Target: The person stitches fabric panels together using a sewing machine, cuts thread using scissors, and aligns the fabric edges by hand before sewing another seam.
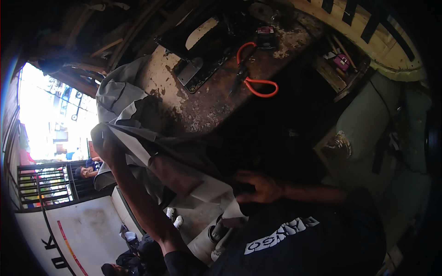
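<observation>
My left hand (pixel 107 145) grips a raised fold of grey fabric (pixel 133 142) at the left, by the worn table edge. The fabric hangs in loose folds down towards my lap, with a brownish, shadowed middle part. My right hand (pixel 258 186) is lower, near the middle, with bent fingers closed on the fabric's edge; the fingertips are dim. On the worn table (pixel 202 110) beyond the hands lie orange-handled scissors (pixel 258 85), beside a black sewing machine (pixel 193 60) with a metal plate and a small dark object with a red top (pixel 265 37).
An open wooden drawer (pixel 336 78) with small items is at the right of the table, near pale green cloth-like shapes (pixel 359 115). At the bright opening on the left, a person (pixel 87 170) is by a barred railing (pixel 43 184). Another person (pixel 133 260) is at the lower left.
</observation>
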Action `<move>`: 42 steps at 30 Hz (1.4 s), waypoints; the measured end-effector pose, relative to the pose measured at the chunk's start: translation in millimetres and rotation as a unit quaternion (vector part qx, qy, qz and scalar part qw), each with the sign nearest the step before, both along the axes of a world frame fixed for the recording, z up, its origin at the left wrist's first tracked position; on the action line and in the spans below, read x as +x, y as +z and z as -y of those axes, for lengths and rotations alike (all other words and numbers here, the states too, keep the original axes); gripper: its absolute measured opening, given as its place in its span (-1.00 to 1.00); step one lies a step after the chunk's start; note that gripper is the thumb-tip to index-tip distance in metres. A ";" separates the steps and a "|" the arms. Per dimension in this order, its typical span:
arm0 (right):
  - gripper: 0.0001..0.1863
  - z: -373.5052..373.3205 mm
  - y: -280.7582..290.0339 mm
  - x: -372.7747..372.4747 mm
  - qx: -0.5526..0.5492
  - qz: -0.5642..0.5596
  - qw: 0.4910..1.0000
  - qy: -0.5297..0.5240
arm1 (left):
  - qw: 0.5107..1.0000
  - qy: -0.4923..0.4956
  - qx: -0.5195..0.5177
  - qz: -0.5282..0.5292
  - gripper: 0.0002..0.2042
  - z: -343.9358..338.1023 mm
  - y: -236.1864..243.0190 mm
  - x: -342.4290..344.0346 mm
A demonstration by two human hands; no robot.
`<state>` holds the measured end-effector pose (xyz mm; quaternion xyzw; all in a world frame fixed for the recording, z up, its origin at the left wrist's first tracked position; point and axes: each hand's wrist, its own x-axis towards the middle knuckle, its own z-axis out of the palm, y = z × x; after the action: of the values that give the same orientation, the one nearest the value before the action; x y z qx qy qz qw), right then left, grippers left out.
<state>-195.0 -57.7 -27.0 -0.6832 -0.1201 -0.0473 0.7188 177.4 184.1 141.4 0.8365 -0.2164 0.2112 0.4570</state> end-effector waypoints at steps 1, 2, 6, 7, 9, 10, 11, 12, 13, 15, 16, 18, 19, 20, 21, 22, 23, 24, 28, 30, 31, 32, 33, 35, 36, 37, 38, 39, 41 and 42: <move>-0.43 -11.1 -15.4 4.0 0.062 -0.050 0.997 -0.015 | 1.000 0.006 0.003 0.005 -0.81 -9.8 0.3 -0.2; -0.53 -19.2 -31.0 5.7 0.047 -0.068 0.996 -0.027 | 1.000 0.006 0.016 0.019 -0.82 -16.1 1.2 0.2; -0.60 -25.5 -33.9 2.3 0.001 -0.100 0.995 0.022 | 0.996 0.011 0.048 0.077 -0.83 -27.9 9.0 -3.8; -0.63 -21.5 -26.8 -1.8 -0.006 -0.078 0.996 0.047 | 0.994 0.008 0.058 0.096 -0.83 -28.8 12.1 -4.4; -0.66 -4.3 0.5 -8.5 -0.023 -0.021 0.995 0.090 | 0.990 0.020 0.069 0.122 -0.84 -40.6 26.6 -5.0; -0.67 11.7 16.8 -15.1 -0.035 0.010 0.994 0.103 | 0.987 0.023 0.077 0.143 -0.84 -43.4 33.1 -3.1; -0.72 30.4 35.7 -22.2 -0.032 0.026 0.997 0.071 | 0.986 0.027 0.075 0.148 -0.84 -40.2 40.3 -6.3; -0.75 49.9 52.1 -29.1 -0.026 0.042 0.998 0.042 | 0.994 0.021 0.013 0.104 -0.85 -33.7 53.8 -18.2; -0.74 71.7 61.1 -36.5 -0.050 0.077 0.996 0.017 | 0.997 0.022 -0.044 0.064 -0.85 -33.7 71.6 -38.0; -0.72 98.7 63.4 -50.1 -0.091 0.110 0.990 -0.023 | 0.990 0.028 -0.008 0.135 -0.85 -14.7 89.6 -59.9; -0.73 108.5 58.6 -56.1 -0.079 0.011 0.996 -0.028 | 0.993 -0.018 -0.005 0.114 -0.85 -2.9 93.2 -70.8; -0.73 120.6 50.9 -66.4 -0.077 -0.097 0.991 -0.040 | 0.872 -0.030 0.325 0.365 -0.86 9.4 88.1 -67.7; -0.72 121.6 26.8 -62.7 -0.124 -0.185 0.972 -0.072 | 0.983 -0.044 0.101 0.148 -0.87 43.3 68.9 -80.9; -0.70 123.3 6.9 -54.9 -0.164 -0.262 0.946 -0.099 | 0.982 -0.054 0.120 0.133 -0.88 53.9 55.4 -84.9; -0.70 125.1 -3.4 -46.9 -0.165 -0.258 0.946 -0.103 | 0.981 -0.061 0.142 0.121 -0.89 55.1 40.9 -83.2; -0.66 127.6 -11.6 -40.1 -0.256 -0.229 0.935 -0.085 | 0.980 -0.064 0.140 0.126 -0.89 56.1 29.9 -82.1; -0.60 127.0 -15.8 -35.5 -0.343 -0.204 0.915 -0.065 | 0.990 -0.063 0.091 0.082 -0.90 52.9 18.7 -80.5; -0.60 127.5 -7.3 -31.1 -0.341 -0.209 0.914 -0.069 | 0.997 -0.065 0.040 0.034 -0.90 53.6 12.1 -80.9; -0.56 120.6 37.2 17.5 -0.239 -0.014 0.951 -0.196 | 0.996 -0.062 0.061 0.031 -0.89 53.6 11.8 -84.2; -0.53 117.6 48.8 43.1 -0.204 0.026 0.953 -0.223 | 0.994 -0.076 0.064 0.037 -0.89 51.6 8.9 -81.8; -0.49 115.3 51.5 54.7 -0.210 0.042 0.958 -0.193 | 0.994 -0.077 0.065 0.039 -0.89 51.4 9.3 -83.7; -0.45 110.6 52.3 64.4 -0.217 0.056 0.961 -0.163 | 0.995 -0.072 0.062 0.037 -0.89 51.8 7.5 -86.0; -0.45 103.9 52.6 71.9 -0.215 0.057 0.961 -0.164 | 0.995 -0.066 0.058 0.035 -0.90 52.4 6.3 -89.3; -0.41 89.7 52.2 85.6 -0.270 0.086 0.940 -0.188 | 0.996 -0.066 0.059 0.032 -0.90 52.4 6.6 -98.2; -0.50 82.9 53.6 89.2 -0.292 0.099 0.926 -0.216 | 0.996 -0.065 0.059 0.028 -0.90 53.2 7.1 -102.3; -0.50 83.2 56.2 90.9 -0.292 0.099 0.927 -0.216 | 0.996 -0.065 0.059 0.028 -0.90 55.6 6.8 -105.1; -0.55 83.5 61.0 92.4 -0.250 0.057 0.953 -0.161 | 0.997 -0.057 0.052 0.028 -0.90 55.8 7.5 -108.6; -0.60 83.3 63.9 93.7 -0.206 0.014 0.973 -0.106 | 0.997 -0.049 0.044 0.028 -0.90 55.7 8.2 -110.8; -0.65 79.1 66.3 94.4 -0.211 0.013 0.970 -0.120 | 0.997 -0.058 0.037 0.033 -0.90 55.2 9.6 -112.8; -0.69 77.6 67.2 93.8 -0.217 0.013 0.967 -0.136 | 0.996 -0.069 0.029 0.039 -0.90 54.9 9.7 -113.1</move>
<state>-101.3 -135.3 40.2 -0.8318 -0.0426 -0.1260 0.5389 64.3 129.2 151.1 0.8235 -0.2975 0.2051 0.4374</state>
